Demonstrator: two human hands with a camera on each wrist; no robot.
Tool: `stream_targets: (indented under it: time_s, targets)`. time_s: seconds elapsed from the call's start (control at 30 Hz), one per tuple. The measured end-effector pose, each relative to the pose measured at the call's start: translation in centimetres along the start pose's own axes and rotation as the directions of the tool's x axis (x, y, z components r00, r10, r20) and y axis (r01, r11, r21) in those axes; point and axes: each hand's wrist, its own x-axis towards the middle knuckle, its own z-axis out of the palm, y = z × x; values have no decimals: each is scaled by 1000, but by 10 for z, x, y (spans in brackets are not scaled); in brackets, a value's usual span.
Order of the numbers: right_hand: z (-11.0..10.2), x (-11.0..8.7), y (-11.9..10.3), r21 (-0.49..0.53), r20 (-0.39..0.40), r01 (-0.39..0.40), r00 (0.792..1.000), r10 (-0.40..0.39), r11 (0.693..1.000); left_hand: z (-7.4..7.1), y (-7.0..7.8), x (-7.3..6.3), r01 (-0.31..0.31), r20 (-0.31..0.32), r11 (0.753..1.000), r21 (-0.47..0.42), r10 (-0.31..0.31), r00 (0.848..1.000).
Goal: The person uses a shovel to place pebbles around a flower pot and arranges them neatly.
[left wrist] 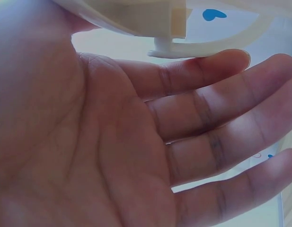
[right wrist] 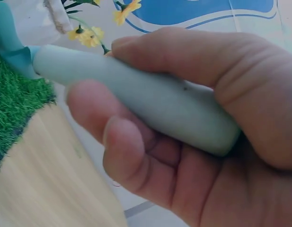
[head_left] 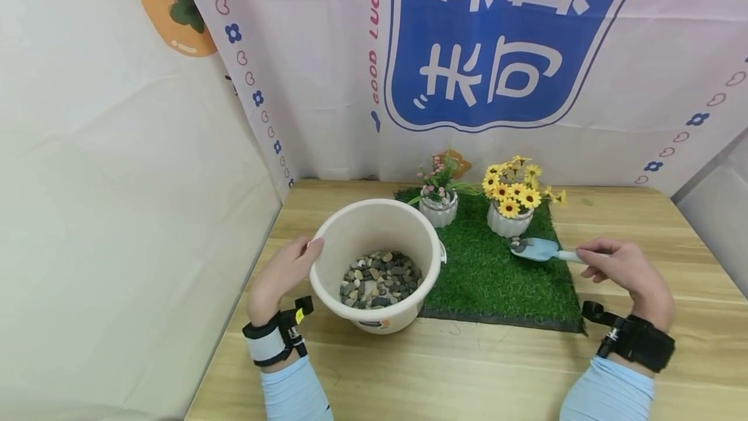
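A cream plastic bucket [head_left: 374, 226] stands at the left of the table, with grey and tan pebbles [head_left: 386, 278] over its bottom. My left hand [head_left: 283, 275] holds its left rim, thumb at the edge; in the left wrist view the other fingers [left wrist: 202, 109] stretch out below the rim and bail. My right hand [head_left: 625, 271] grips the pale handle [right wrist: 136, 90] of a light blue hand trowel [head_left: 542, 250]. Several pebbles [head_left: 517, 244] lie at the trowel's tip, low over the turf in front of the white pot [head_left: 510, 221] with yellow flowers [head_left: 514, 190].
Green artificial turf [head_left: 497, 288] covers the table's [head_left: 456, 369] middle, partly behind the bucket. A second white pot [head_left: 439, 212] with pink flowers stands on it, left of the yellow ones. A printed cloth [head_left: 327, 70] hangs behind the table's back edge.
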Motion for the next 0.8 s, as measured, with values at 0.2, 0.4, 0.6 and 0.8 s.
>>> stream_targets:
  time_s: [0.2, 0.4, 0.6, 0.8]
  targets:
    - [-4, -8, -5, -77, -28, -22, 999, 20, 997, 1, 0, 1, -5, 1, 1000, 2, 5, 1000]
    - [-5, -12, -8, -109, -61, -43, 997, 36, 993, 1, -1, 1, -3, 0, 1000, 0, 3, 1000]
    - [-5, -15, -12, -145, -94, -55, 995, 41, 988, 0, 0, 2, 1, -2, 1000, 7, -1, 1000]
    - [-5, -16, -15, -181, -121, -54, 992, 32, 982, 1, -1, 2, 1, -4, 1000, 9, -1, 1000]
